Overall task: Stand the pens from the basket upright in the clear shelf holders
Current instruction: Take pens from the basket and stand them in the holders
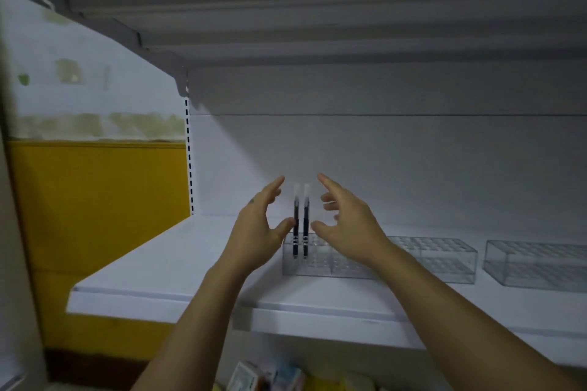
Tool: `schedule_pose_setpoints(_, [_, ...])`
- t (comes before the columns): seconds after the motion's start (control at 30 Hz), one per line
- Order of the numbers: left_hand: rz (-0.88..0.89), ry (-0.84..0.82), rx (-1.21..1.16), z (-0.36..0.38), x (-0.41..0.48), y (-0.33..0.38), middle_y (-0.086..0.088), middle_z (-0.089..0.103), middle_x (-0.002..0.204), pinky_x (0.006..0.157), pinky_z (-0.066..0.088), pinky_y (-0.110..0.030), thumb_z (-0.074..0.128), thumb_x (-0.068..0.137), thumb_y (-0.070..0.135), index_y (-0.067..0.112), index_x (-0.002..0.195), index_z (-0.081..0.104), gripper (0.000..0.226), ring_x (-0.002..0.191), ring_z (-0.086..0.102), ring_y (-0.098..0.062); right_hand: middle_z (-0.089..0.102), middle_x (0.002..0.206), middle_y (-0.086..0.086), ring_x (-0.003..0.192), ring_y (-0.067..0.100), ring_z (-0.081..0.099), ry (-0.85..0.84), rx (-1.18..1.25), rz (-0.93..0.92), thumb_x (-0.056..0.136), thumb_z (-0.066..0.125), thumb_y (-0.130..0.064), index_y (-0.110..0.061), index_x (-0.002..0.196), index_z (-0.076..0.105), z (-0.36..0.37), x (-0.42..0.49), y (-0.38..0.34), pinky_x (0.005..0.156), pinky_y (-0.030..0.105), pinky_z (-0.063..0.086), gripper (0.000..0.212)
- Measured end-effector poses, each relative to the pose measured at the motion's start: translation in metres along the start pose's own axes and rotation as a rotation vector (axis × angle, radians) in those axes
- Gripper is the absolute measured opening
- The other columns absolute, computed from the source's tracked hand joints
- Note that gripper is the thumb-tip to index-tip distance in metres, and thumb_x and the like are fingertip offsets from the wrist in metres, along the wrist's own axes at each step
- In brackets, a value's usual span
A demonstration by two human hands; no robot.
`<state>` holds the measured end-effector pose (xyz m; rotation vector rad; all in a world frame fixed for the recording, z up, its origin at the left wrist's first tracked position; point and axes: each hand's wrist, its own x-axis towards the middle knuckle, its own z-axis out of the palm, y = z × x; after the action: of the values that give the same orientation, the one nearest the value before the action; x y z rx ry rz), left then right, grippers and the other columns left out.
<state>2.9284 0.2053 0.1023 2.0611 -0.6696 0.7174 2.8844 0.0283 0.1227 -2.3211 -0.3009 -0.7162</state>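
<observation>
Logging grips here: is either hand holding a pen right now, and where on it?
Nothing is held. Both the left hand and right hand are open beside the two pens standing in the clear holder.

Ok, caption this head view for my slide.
Left hand and right hand flank two pens upright in the leftmost clear holder.
</observation>
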Motion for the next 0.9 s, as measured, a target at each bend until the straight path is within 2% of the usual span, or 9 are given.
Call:
schedule_pose_setpoints(0.07, [0.016,0.026,0.075,-0.006,-0.013,0.010,0.010,0.047,0.140,0.103,0.040,-0.027,0.068,0.087,0.027,0.036,0.143,0.035,0.065,0.125,0.046,-0.009,0.045,0.138,-0.006,0.123,0.009,0.046,0.006,-0.059,-0.026,0.086,0.069,-0.029,-0.040,0.150,0.020,-0.010,-0.014,-0.002,0.101,0.028,0.042,0.081])
schedule_pose_setpoints(0.2, [0.100,0.010,0.182,-0.008,-0.049,0.042,0.008,0.053,0.126,0.096,0.043,-0.025,0.066,0.088,0.030,0.031,0.134,0.046,0.050,0.115,0.049,-0.010,0.041,0.140,-0.008,0.127,0.011,0.044,0.027,-0.135,-0.053,0.087,0.066,-0.032,-0.039,0.147,0.026,-0.031,-0.055,-0.009,0.102,0.027,0.039,0.073])
schedule_pose_setpoints(0.33, [0.169,-0.024,0.185,0.006,-0.095,0.078,0.007,0.056,0.113,0.090,0.046,-0.029,0.065,0.087,0.033,0.028,0.127,0.053,0.042,0.103,0.051,-0.010,0.043,0.133,-0.009,0.117,0.013,0.050,0.039,-0.176,-0.055,0.087,0.066,-0.031,-0.036,0.138,0.041,-0.049,-0.115,-0.010,0.098,0.030,0.046,0.057])
schedule_pose_setpoints(0.5, [0.214,-0.112,0.167,0.046,-0.170,0.106,0.008,0.056,0.106,0.081,0.042,-0.024,0.063,0.087,0.033,0.026,0.119,0.058,0.033,0.096,0.049,-0.008,0.047,0.119,-0.012,0.106,0.003,0.051,0.061,-0.197,0.014,0.086,0.067,-0.023,-0.030,0.124,0.054,-0.057,-0.207,0.016,0.090,0.024,0.045,0.041])
schedule_pose_setpoints(0.63, [0.179,-0.278,0.153,0.093,-0.230,0.110,0.002,0.058,0.106,0.082,0.043,-0.030,0.062,0.088,0.033,0.022,0.117,0.060,0.031,0.098,0.052,-0.016,0.051,0.113,-0.004,0.101,0.012,0.055,0.006,-0.234,0.143,0.085,0.068,-0.022,-0.021,0.119,0.058,-0.047,-0.274,0.058,0.086,0.030,0.048,0.035])
schedule_pose_setpoints(0.77, [0.050,-0.530,0.140,0.146,-0.281,0.098,0.005,0.058,0.115,0.085,0.044,-0.031,0.059,0.091,0.034,0.024,0.122,0.056,0.033,0.106,0.052,-0.016,0.050,0.116,-0.003,0.100,0.014,0.056,-0.144,-0.234,0.345,0.086,0.065,-0.023,-0.022,0.121,0.057,-0.023,-0.331,0.108,0.084,0.028,0.046,0.035])
schedule_pose_setpoints(0.9, [-0.090,-0.776,0.157,0.203,-0.323,0.071,0.002,0.057,0.124,0.091,0.046,-0.033,0.059,0.090,0.036,0.024,0.126,0.055,0.038,0.113,0.052,-0.016,0.052,0.122,0.004,0.102,0.021,0.057,-0.330,-0.218,0.555,0.087,0.066,-0.024,-0.021,0.125,0.055,0.008,-0.376,0.162,0.086,0.032,0.048,0.040])
